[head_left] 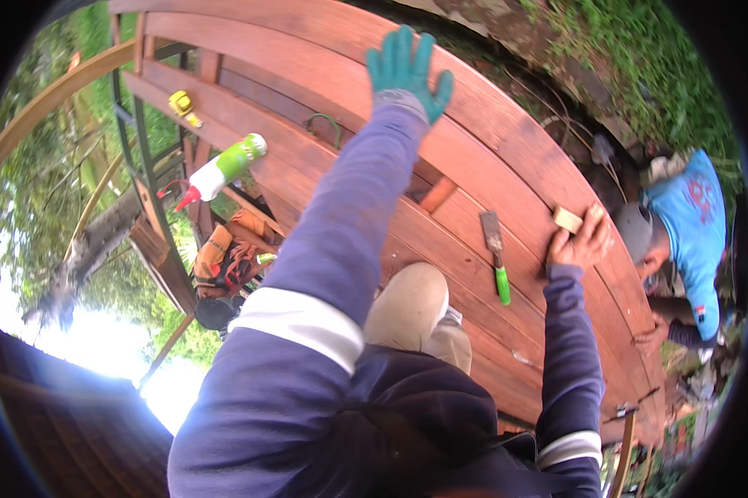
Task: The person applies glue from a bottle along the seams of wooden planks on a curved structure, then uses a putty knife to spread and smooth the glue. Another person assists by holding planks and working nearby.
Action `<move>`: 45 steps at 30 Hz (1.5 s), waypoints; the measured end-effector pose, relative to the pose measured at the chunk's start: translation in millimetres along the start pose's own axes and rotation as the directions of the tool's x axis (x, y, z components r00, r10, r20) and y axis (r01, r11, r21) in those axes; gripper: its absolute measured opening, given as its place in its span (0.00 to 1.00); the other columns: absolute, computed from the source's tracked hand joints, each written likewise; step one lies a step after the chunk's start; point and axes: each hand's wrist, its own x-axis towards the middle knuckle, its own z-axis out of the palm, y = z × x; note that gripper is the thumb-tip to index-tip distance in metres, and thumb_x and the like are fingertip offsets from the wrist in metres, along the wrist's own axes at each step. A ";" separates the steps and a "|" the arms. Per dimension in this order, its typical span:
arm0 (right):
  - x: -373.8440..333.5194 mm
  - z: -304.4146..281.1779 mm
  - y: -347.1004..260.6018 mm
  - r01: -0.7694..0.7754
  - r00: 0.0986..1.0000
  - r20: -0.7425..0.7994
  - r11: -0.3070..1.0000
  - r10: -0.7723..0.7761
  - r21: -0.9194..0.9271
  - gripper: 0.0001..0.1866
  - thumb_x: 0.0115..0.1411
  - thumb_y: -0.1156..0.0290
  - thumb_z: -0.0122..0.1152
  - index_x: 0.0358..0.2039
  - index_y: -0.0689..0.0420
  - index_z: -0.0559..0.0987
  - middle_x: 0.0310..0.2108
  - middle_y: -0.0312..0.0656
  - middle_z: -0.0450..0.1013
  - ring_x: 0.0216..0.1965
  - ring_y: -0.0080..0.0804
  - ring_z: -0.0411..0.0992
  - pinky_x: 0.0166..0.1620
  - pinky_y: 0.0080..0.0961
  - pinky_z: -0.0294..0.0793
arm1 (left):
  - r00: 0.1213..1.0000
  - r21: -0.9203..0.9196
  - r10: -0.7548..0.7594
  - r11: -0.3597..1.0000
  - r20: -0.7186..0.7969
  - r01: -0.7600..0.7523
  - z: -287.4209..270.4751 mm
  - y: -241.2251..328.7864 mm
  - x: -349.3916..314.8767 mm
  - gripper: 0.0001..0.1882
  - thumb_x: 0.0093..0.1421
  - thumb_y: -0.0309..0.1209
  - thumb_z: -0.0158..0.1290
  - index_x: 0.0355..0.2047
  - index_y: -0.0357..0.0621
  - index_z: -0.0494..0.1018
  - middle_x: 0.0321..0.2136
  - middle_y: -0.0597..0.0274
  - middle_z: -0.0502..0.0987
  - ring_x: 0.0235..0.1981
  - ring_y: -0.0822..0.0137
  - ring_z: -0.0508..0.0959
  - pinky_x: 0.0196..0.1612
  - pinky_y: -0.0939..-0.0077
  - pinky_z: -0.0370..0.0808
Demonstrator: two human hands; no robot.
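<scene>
My left hand (406, 76), in a green glove, lies with fingers spread on the reddish-brown wooden planks (482, 104) near their far edge. Bare, my right hand (584, 238) grips a small tan block (567, 219) against the planks at the right. What the block is made of, I cannot make out. Between my arms rests a scraper (496, 253) with a flat, stained blade and a bright green handle, touched by neither hand.
A white and green glue bottle (222, 170) with a red nozzle and a yellow tape measure (185, 108) lie at the left. One person in a blue shirt (686, 220) crouches beyond the right edge; another in orange (224, 253) is at the left. Gaps run between planks.
</scene>
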 end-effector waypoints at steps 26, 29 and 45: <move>-0.9 0.2 -0.2 0.034 0.999 -0.033 0.999 -0.035 -0.020 0.37 0.60 0.52 0.50 0.70 0.49 0.64 0.71 0.53 0.55 0.71 0.55 0.52 0.71 0.58 0.45 | 0.999 -0.119 -0.048 0.992 -0.002 0.048 -9.4 3.0 -1.5 0.34 0.63 0.49 0.52 0.66 0.47 0.64 0.68 0.44 0.60 0.69 0.44 0.57 0.69 0.36 0.49; -1.8 -0.2 0.9 0.018 1.000 -0.003 1.000 -0.018 -0.016 0.38 0.59 0.52 0.51 0.70 0.50 0.63 0.71 0.54 0.54 0.71 0.57 0.51 0.71 0.60 0.44 | 0.999 -0.127 -0.042 0.991 -0.010 0.040 -6.7 2.7 -1.0 0.34 0.63 0.49 0.52 0.66 0.48 0.64 0.68 0.44 0.59 0.69 0.43 0.57 0.69 0.35 0.49; -2.9 -2.0 1.3 -0.039 0.998 0.043 0.999 0.039 -0.003 0.37 0.54 0.54 0.57 0.66 0.48 0.67 0.69 0.54 0.55 0.70 0.56 0.52 0.71 0.61 0.44 | 1.000 -0.076 -0.020 0.997 0.018 0.022 -7.1 5.3 3.5 0.33 0.64 0.50 0.50 0.66 0.51 0.64 0.69 0.47 0.59 0.70 0.44 0.57 0.69 0.37 0.49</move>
